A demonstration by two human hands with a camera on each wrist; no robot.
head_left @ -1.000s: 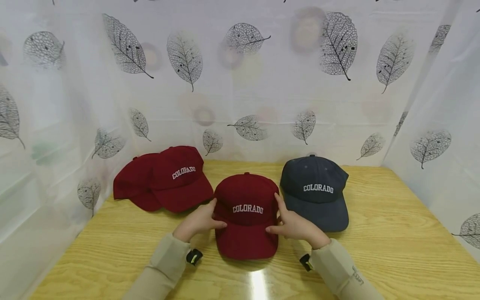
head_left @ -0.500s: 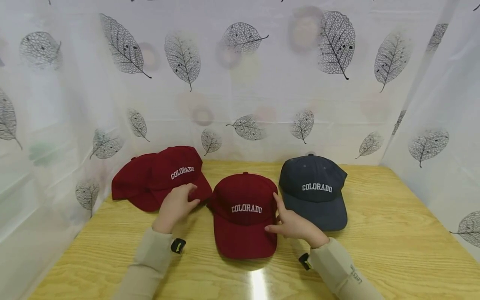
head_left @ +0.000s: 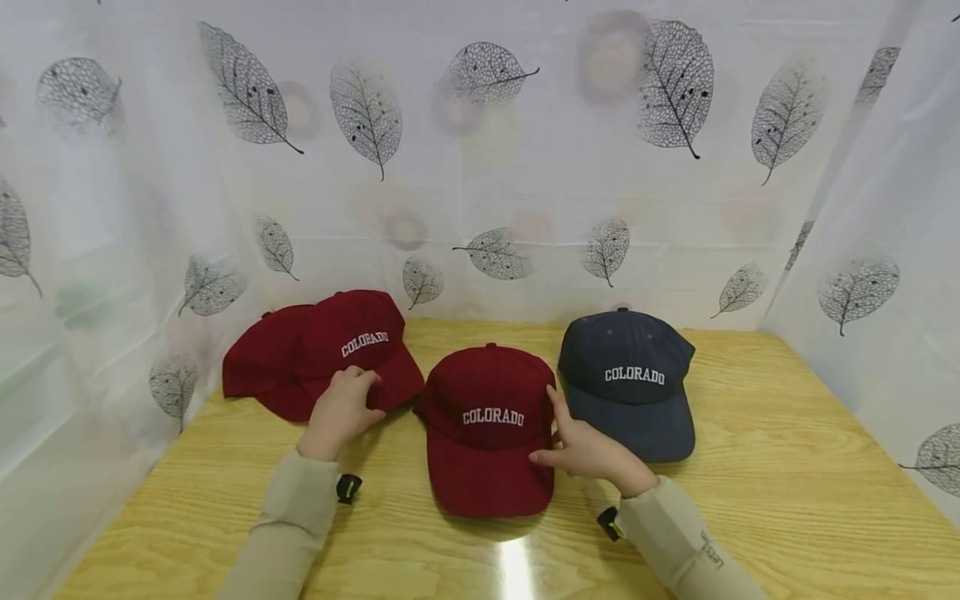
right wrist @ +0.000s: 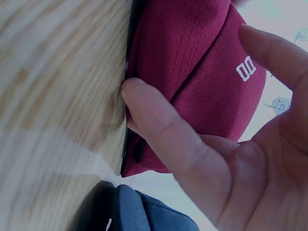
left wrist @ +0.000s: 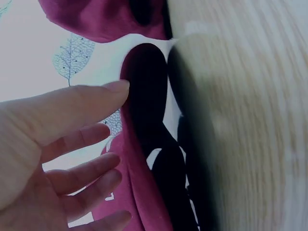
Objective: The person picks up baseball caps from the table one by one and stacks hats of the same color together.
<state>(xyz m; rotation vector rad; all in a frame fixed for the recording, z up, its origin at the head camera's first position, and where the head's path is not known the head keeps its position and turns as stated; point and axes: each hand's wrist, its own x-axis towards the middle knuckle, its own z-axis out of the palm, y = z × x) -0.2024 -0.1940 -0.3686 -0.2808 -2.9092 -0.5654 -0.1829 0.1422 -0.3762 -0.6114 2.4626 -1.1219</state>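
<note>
A red cap lettered COLORADO stands at the middle of the table, its brim toward me. My right hand rests against its right side, fingers nearly straight along the crown and thumb by the brim. Two more red caps stand overlapped at the left: a front one and a rear one partly behind it. At the front one's brim is my left hand, its fingers loosely spread. In the left wrist view the thumb tip is right at the brim's edge.
A dark blue COLORADO cap stands close behind and to the right of the middle red cap. The wooden table is backed by a white curtain with a leaf print, which also runs along both sides.
My left hand has left the middle red cap and moved left to the brim of the front left cap. The right hand has stayed at the middle cap's side.
</note>
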